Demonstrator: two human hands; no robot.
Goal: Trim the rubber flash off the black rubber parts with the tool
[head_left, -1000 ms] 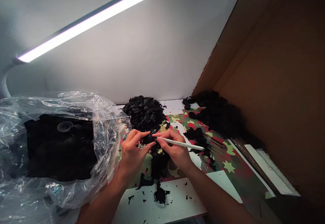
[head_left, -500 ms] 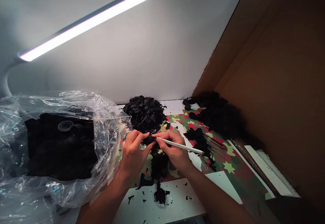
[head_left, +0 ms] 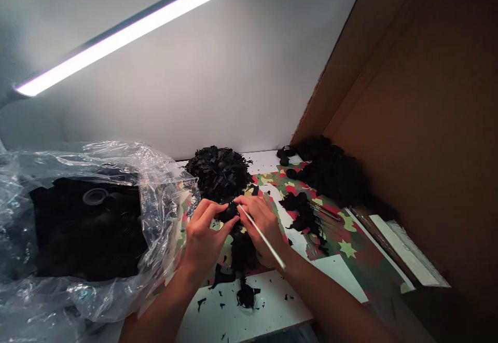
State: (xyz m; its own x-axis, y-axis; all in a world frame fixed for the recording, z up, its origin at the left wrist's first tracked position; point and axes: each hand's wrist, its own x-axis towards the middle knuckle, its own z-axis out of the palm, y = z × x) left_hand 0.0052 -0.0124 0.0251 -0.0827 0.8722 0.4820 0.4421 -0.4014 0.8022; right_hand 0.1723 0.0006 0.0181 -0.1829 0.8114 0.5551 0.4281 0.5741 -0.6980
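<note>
Between thumb and fingers, my left hand [head_left: 205, 229] grips a small round black piece [head_left: 229, 212]. My right hand [head_left: 261, 226] is closed around a thin white stick-like tool [head_left: 266, 242], whose tip reaches the edge of the black piece. Its back end slants down toward my right wrist. The fingertips of both hands meet around the piece, and part of it is hidden by them. Under the hands lie black scraps [head_left: 243, 252]. Closer to me, a round black item [head_left: 246, 296] rests on a white board [head_left: 210, 317].
At left, a clear plastic bag [head_left: 159, 218] holds black round parts. A heap of black shreds [head_left: 220, 169] stands behind my hands. More black scraps [head_left: 334, 174] pile up against a cardboard wall [head_left: 420, 99]. Tweezers-like metal tools [head_left: 327, 212] lie on the camouflage-patterned sheet [head_left: 348, 249].
The white tool has swung in my right hand, its back end now pointing lower and nearer the wrist. My left hand keeps its grip on the black piece. The view has shifted slightly.
</note>
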